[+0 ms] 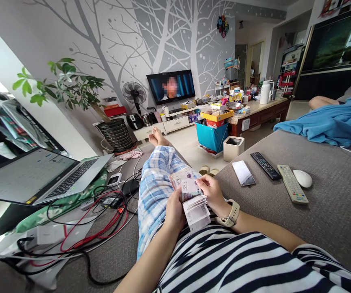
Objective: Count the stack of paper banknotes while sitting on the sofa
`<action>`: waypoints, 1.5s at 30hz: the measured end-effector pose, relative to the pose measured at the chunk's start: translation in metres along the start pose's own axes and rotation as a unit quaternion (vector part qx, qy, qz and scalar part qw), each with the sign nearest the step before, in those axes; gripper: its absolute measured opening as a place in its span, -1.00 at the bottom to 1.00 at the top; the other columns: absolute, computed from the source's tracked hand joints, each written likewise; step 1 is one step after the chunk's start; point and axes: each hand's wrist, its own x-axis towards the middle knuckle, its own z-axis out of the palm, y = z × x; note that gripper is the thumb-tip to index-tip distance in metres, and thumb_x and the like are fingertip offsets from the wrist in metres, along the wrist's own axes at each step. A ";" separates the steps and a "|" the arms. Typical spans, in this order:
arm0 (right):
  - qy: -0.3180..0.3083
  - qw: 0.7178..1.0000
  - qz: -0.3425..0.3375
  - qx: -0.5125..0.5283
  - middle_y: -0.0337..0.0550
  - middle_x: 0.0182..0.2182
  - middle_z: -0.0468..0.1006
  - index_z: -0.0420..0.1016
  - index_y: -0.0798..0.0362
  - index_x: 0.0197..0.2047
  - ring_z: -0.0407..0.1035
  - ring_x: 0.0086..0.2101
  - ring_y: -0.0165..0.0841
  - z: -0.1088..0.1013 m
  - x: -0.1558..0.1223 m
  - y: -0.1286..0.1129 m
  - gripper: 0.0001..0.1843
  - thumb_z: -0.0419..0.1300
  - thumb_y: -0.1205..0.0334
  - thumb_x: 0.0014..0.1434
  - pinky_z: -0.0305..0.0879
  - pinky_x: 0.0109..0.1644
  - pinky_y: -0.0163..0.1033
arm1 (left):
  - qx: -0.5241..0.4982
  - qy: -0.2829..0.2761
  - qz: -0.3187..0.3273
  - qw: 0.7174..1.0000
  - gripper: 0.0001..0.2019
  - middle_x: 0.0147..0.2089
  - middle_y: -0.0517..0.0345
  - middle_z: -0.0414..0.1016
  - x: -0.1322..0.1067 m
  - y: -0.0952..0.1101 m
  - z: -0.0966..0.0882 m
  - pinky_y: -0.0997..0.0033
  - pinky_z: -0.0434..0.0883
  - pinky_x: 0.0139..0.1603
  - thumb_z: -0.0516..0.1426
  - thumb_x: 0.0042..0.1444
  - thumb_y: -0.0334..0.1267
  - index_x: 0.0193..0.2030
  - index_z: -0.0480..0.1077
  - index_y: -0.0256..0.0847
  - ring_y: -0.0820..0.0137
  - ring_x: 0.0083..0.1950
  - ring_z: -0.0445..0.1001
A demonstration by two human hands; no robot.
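Observation:
A bundle of pale pinkish banknotes (pixel 197 209) is held over my lap, its near ends fanned and drooping toward the striped shirt. My left hand (pixel 174 209) is closed around the bundle's left side, with the thumb on top. At the upper right edge, the fingers of my right hand (pixel 211 191) pinch the corner of one banknote (pixel 190 186). More banknotes (pixel 179 176) lie just beyond, against the blue plaid trousers; how they connect to the bundle is partly hidden. A watch with a light strap (pixel 231 213) is on my right wrist.
On the grey sofa to the right are a phone (pixel 243 173), a black remote (pixel 265 165), a beige remote (pixel 292 183) and a white mouse (pixel 302 178). To the left stand an open laptop (pixel 68 175) and tangled cables (pixel 111 224). Another person's leg (pixel 322 101) shows beside a blue blanket (pixel 331 120).

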 end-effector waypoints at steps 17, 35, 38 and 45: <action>-0.033 0.999 -0.001 0.017 -0.31 -0.58 0.27 0.33 0.00 -0.47 0.13 -0.53 -0.39 -0.001 -0.002 -0.003 -0.57 0.19 -0.17 0.21 0.08 -0.43 -0.25 | -0.005 -0.006 -0.009 1.000 -0.78 -0.18 -0.08 0.69 -0.002 0.001 0.002 0.21 0.56 -0.06 0.20 0.08 -0.26 -0.20 0.57 -0.34 0.13 -0.15 0.66; -0.034 0.999 0.008 0.005 -0.23 -0.51 0.42 0.45 0.04 -0.39 0.26 -0.47 -0.35 0.000 -0.002 0.001 -0.59 0.22 -0.17 0.20 0.17 -0.38 -0.26 | -0.002 0.012 -0.013 1.000 -0.79 -0.24 -0.03 0.68 -0.002 0.001 0.002 0.18 0.57 -0.05 0.17 0.05 -0.29 -0.22 0.55 -0.32 0.14 -0.16 0.66; -0.039 0.999 0.010 0.010 -0.22 -0.50 0.44 0.45 0.04 -0.39 0.28 -0.46 -0.35 -0.001 -0.003 -0.002 -0.61 0.23 -0.13 0.19 0.20 -0.37 -0.26 | 0.002 0.005 -0.016 1.000 -0.79 -0.24 -0.02 0.68 -0.004 0.003 0.003 0.18 0.56 -0.04 0.16 0.02 -0.30 -0.23 0.56 -0.31 0.14 -0.13 0.65; -0.050 0.997 0.031 0.049 -0.27 -0.54 0.35 0.41 0.03 -0.43 0.18 -0.52 -0.39 0.000 -0.003 -0.006 -0.66 0.24 -0.08 0.14 0.12 -0.44 -0.28 | 0.011 -0.001 -0.014 1.000 -0.80 -0.26 -0.01 0.68 -0.007 0.005 0.004 0.21 0.56 -0.06 0.21 -0.03 -0.28 -0.27 0.56 -0.31 0.13 -0.15 0.65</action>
